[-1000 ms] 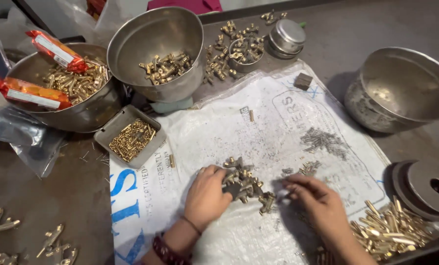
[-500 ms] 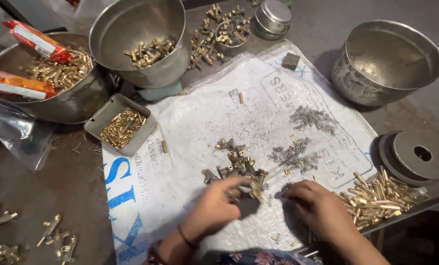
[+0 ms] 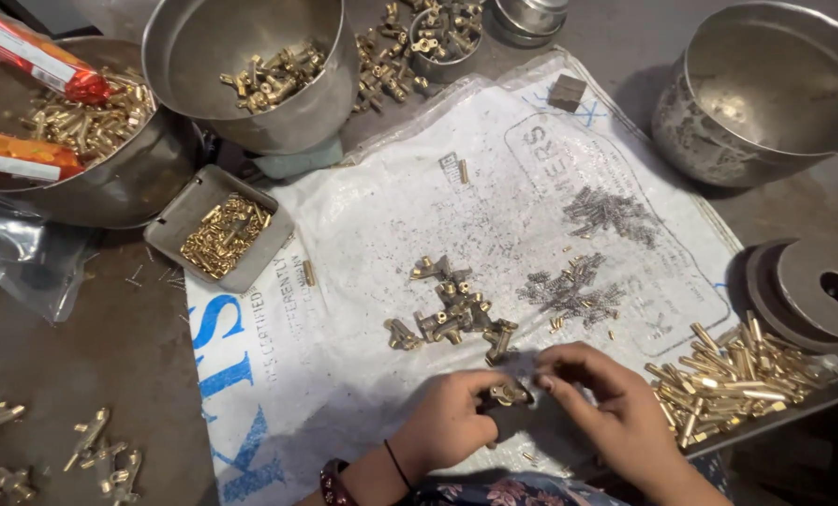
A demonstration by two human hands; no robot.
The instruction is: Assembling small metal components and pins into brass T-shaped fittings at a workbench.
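The left hand (image 3: 447,426) was closed around a small brass fitting (image 3: 506,394), pinching it at chest height over the white printed sack (image 3: 363,309) spread on the worktop (image 3: 110,347), apparently so that dropped parts stayed on the cloth. The right hand (image 3: 615,412) met it from the other side, its fingertips (image 3: 545,382) pinched together at the fitting's end; whether they held a tiny part there was too small to tell. Just beyond the hands lay a loose cluster of brass fittings (image 3: 452,314), near enough to pick from. Further out sat a scatter of small grey springs (image 3: 569,290), and to the right a heap of brass pins (image 3: 728,375) beside a stack of metal discs (image 3: 812,290). A shallow tin of small brass pieces (image 3: 224,234) rested at the sack's left edge, with a steel bowl (image 3: 250,66) holding more fittings behind it.
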